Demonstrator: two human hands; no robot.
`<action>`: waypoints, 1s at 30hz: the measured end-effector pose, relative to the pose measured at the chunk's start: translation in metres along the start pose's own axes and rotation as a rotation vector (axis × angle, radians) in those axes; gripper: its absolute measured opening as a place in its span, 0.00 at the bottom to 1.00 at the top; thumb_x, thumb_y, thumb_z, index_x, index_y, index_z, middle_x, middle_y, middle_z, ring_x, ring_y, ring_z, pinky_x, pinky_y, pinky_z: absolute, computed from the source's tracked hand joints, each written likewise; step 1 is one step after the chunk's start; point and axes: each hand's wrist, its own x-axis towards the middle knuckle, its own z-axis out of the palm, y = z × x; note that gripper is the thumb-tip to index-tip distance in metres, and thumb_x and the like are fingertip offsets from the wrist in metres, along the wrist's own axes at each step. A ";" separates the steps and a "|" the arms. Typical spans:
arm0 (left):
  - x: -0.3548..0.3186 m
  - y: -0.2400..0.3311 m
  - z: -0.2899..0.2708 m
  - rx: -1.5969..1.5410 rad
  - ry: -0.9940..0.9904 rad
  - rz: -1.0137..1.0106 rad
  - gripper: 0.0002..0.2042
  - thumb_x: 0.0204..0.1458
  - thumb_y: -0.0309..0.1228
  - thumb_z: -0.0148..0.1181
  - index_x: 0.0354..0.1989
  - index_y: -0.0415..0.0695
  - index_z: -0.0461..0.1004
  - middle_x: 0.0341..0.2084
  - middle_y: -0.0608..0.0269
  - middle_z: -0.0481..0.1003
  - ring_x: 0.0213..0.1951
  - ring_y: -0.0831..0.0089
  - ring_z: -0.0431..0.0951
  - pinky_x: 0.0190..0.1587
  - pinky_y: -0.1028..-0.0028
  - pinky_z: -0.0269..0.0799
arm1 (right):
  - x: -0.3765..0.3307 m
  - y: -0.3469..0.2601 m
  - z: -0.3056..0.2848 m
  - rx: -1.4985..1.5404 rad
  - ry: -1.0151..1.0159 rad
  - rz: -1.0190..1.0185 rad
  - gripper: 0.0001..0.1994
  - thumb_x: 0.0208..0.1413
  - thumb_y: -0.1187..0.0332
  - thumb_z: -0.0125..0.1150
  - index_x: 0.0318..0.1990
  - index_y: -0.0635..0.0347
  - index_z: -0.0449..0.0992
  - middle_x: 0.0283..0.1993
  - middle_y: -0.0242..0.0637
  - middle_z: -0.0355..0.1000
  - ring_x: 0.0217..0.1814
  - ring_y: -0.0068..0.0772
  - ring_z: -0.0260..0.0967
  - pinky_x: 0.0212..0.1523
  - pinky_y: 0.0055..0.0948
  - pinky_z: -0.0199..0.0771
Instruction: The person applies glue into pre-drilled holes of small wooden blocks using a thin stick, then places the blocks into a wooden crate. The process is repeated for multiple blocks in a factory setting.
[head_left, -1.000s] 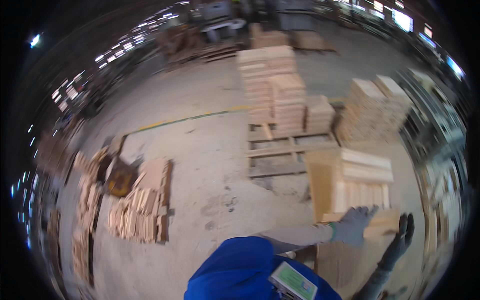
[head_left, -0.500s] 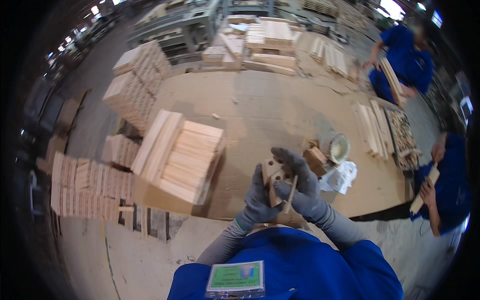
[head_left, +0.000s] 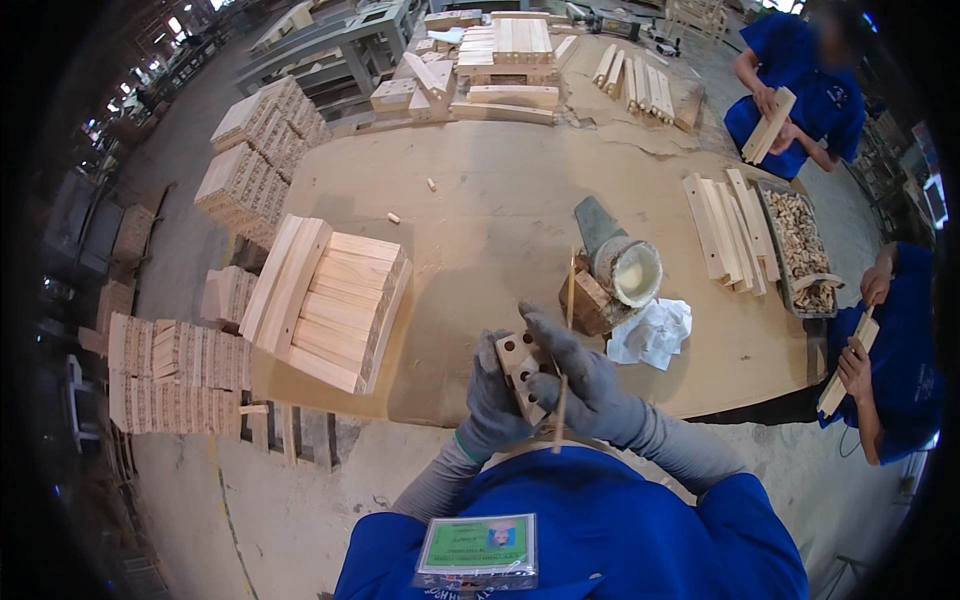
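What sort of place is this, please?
Most likely a woodworking workshop: stacks of cut boards on a big worktable, more wood on pallets, and co-workers handling slats.

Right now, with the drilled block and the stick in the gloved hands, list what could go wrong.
1. The thin stick in the right hand is long and slender; pressed askew against the wooden block with holes, it might snap.
2. The left hand holds the block in the air off the table edge; a slip would likely drop it.
3. The open cup of pale paste lies tilted nearby and could spill.
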 end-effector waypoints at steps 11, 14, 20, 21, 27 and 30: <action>-0.040 0.033 0.008 0.227 0.030 -0.059 0.34 0.39 0.32 0.72 0.53 0.36 0.61 0.42 0.52 0.71 0.40 0.59 0.77 0.39 0.66 0.75 | -0.065 0.007 -0.119 0.197 0.585 0.031 0.20 0.63 0.67 0.44 0.59 0.71 0.61 0.47 0.43 0.67 0.48 0.34 0.71 0.48 0.31 0.73; -0.036 0.053 -0.004 0.074 0.034 -0.277 0.23 0.41 0.26 0.69 0.48 0.38 0.70 0.43 0.53 0.73 0.43 0.62 0.76 0.44 0.66 0.75 | -0.067 0.001 -0.135 0.133 0.624 0.264 0.15 0.59 0.74 0.51 0.51 0.74 0.68 0.46 0.43 0.68 0.43 0.32 0.73 0.44 0.27 0.74; 0.015 0.072 -0.032 -0.272 0.100 -0.401 0.26 0.41 0.21 0.67 0.52 0.38 0.67 0.45 0.53 0.73 0.45 0.62 0.76 0.49 0.66 0.72 | -0.056 0.032 -0.125 0.110 0.753 0.322 0.06 0.52 0.76 0.62 0.36 0.69 0.73 0.33 0.35 0.74 0.36 0.25 0.73 0.39 0.23 0.74; 0.017 0.067 -0.037 -0.173 0.020 -0.359 0.26 0.41 0.21 0.67 0.52 0.39 0.68 0.44 0.53 0.73 0.44 0.63 0.76 0.48 0.66 0.73 | -0.054 0.041 -0.125 -0.006 0.743 0.287 0.06 0.52 0.76 0.62 0.36 0.68 0.73 0.32 0.35 0.74 0.35 0.25 0.73 0.38 0.23 0.73; 0.041 0.053 -0.050 -0.379 -0.110 -0.483 0.24 0.39 0.22 0.67 0.49 0.41 0.69 0.42 0.57 0.74 0.42 0.68 0.76 0.45 0.67 0.75 | -0.045 0.059 -0.116 -0.448 0.700 0.255 0.07 0.52 0.72 0.63 0.34 0.65 0.74 0.29 0.36 0.75 0.29 0.22 0.70 0.31 0.24 0.71; 0.047 0.041 -0.055 -0.364 -0.168 -0.449 0.23 0.39 0.22 0.68 0.47 0.42 0.70 0.42 0.57 0.74 0.42 0.67 0.76 0.44 0.68 0.76 | -0.049 0.048 -0.109 -0.126 0.776 0.371 0.06 0.52 0.72 0.63 0.34 0.65 0.74 0.28 0.37 0.74 0.29 0.22 0.70 0.31 0.24 0.71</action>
